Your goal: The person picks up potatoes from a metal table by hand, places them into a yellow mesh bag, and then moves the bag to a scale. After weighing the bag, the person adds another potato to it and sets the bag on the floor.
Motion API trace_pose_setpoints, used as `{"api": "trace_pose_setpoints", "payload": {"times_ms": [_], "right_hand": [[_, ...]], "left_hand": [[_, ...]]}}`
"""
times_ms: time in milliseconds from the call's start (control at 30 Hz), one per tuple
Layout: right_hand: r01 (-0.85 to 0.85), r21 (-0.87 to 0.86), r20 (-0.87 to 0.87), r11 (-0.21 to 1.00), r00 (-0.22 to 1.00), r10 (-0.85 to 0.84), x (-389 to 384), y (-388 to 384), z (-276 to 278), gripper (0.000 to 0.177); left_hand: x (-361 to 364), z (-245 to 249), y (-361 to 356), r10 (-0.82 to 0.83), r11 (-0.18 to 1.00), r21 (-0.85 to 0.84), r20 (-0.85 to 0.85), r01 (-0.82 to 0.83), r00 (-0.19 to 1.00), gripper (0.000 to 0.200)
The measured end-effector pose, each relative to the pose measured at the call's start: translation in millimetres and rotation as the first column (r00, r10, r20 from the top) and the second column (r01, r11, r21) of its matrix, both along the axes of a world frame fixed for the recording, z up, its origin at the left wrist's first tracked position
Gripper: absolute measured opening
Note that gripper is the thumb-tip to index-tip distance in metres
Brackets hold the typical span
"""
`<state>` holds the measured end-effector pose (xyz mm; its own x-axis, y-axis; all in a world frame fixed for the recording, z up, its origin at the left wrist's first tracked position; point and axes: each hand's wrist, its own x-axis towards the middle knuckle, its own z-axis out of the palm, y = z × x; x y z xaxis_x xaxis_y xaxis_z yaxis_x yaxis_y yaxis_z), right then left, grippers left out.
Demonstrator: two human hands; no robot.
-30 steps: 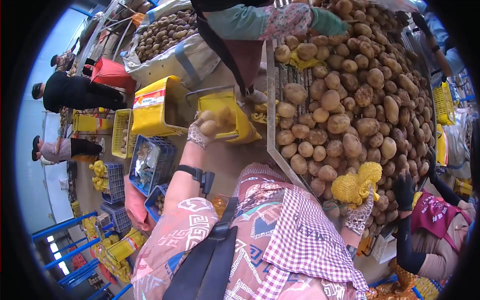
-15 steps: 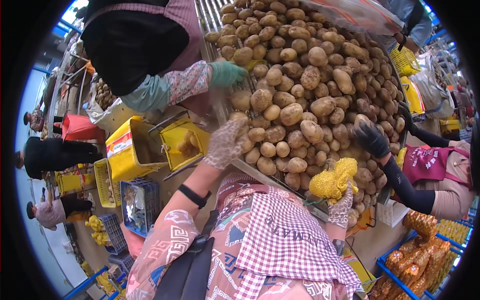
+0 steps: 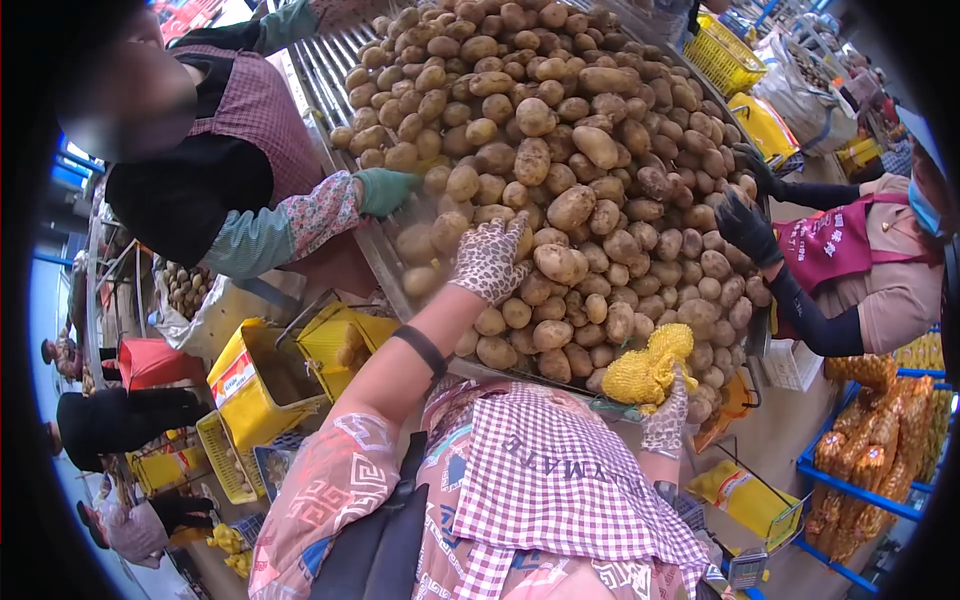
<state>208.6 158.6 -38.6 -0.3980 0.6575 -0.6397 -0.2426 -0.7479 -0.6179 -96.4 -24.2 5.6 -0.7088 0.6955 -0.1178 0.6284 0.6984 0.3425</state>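
My left hand (image 3: 492,260), in a leopard-print glove, lies over the heap of potatoes (image 3: 575,207) with its fingers spread. Its fingertips touch potatoes, and none is plainly gripped. At the near edge of the heap, my right hand (image 3: 667,420) in a matching glove is closed on a yellow mesh bag (image 3: 648,368). The bag is bunched up, with a rounded bulge, and rests against the potatoes. The mesh hides part of my right fingers.
A co-worker's green-gloved hand (image 3: 385,191) is at the slatted table's left edge. Another person's black-gloved hand (image 3: 748,228) touches potatoes at the right. Yellow baskets (image 3: 262,385) stand on the floor at left. Filled mesh sacks (image 3: 860,455) lie on a blue rack.
My left hand has moved from the table's left edge further onto the heap, its fingers now spread. My right hand keeps the mesh bag. The camera view has shifted.
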Motion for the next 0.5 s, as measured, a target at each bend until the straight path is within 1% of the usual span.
{"api": "trace_pose_setpoints", "payload": {"times_ms": [67, 100, 133, 167, 200, 233, 267, 300, 333, 367, 400, 433, 467, 500], "right_hand": [[0.013, -0.014, -0.003, 1.0, 1.0, -0.013, -9.1, -6.4, 10.8, 0.053], [0.012, 0.009, 0.038, 1.0, 0.999, -0.013, -14.0, -8.9, 15.8, 0.051], [0.011, 0.032, 0.08, 0.999, 0.997, -0.014, -16.1, -9.5, 18.2, 0.05], [-0.003, 0.087, 0.079, 0.996, 0.997, -0.004, -13.6, -7.1, 12.3, 0.049], [0.016, 0.084, 0.068, 0.996, 0.997, -0.021, -11.9, -3.2, 8.6, 0.049], [-0.013, 0.106, 0.092, 0.994, 0.996, 0.004, -10.0, -1.2, 7.3, 0.049], [-0.051, 0.128, 0.117, 0.99, 0.992, 0.036, -8.9, 1.9, 6.1, 0.049], [-0.066, 0.153, 0.158, 0.986, 0.987, 0.041, -8.7, 7.0, 0.6, 0.05], [-0.066, 0.151, 0.156, 0.986, 0.987, 0.042, -14.9, 5.4, 6.6, 0.05], [-0.115, 0.319, 0.147, 0.941, 0.987, 0.07, -24.3, 3.4, 21.0, 0.051], [-0.155, 0.478, 0.144, 0.865, 0.985, 0.097, -31.9, 5.5, 35.5, 0.052], [-0.358, 0.54, 0.224, 0.762, 0.934, 0.279, -38.8, 15.9, 48.2, 0.055], [-0.409, 0.639, 0.284, 0.652, 0.913, 0.294, -52.1, 9.2, 70.1, 0.055], [-0.462, 0.827, 0.378, 0.321, 0.879, 0.29, -67.1, 5.9, 99.3, 0.05]], "left_hand": [[-6.9, 2.1, 10.2, 0.023, 0.994, -0.11, 0.049, -0.017, 0.999, 0.071], [-9.9, -8.6, 6.8, 0.041, 0.999, 0.03, 0.024, -0.042, 0.999, 0.069], [-11.7, -7.3, 0.8, 0.028, 0.999, 0.03, 0.015, -0.028, 1.0, 0.069], [-13.9, -5.8, -6.3, 0.055, 0.905, 0.357, 0.446, -0.233, 0.894, 0.067], [-14.0, -4.0, -11.1, -0.093, 0.689, 0.504, 0.775, -0.521, 0.626, 0.065], [-4.2, 17.5, -17.8, -0.306, 0.534, 0.453, 0.891, -0.714, 0.336, 0.06], [3.0, 20.4, -22.1, -0.302, 0.538, 0.453, 0.891, -0.711, 0.339, 0.06], [9.0, 21.4, -23.8, -0.502, 0.428, 0.44, 0.842, -0.789, 0.197, 0.059], [14.1, 23.0, -25.0, -0.684, 0.325, 0.388, 0.726, -0.863, 0.068, 0.058], [18.6, 28.6, -26.0, -0.738, 0.332, 0.42, 0.673, -0.845, 0.044, 0.055], [22.5, 27.4, -27.8, -0.739, 0.334, 0.417, 0.673, -0.845, 0.04, 0.055], [25.8, 26.6, -28.3, -0.751, 0.333, 0.401, 0.66, -0.853, 0.017, 0.057], [29.0, 26.0, -26.6, -0.764, 0.335, 0.387, 0.646, -0.859, -0.007, 0.058], [32.4, 21.3, -23.5, -0.766, 0.343, 0.387, 0.643, -0.856, -0.017, 0.058]]}}
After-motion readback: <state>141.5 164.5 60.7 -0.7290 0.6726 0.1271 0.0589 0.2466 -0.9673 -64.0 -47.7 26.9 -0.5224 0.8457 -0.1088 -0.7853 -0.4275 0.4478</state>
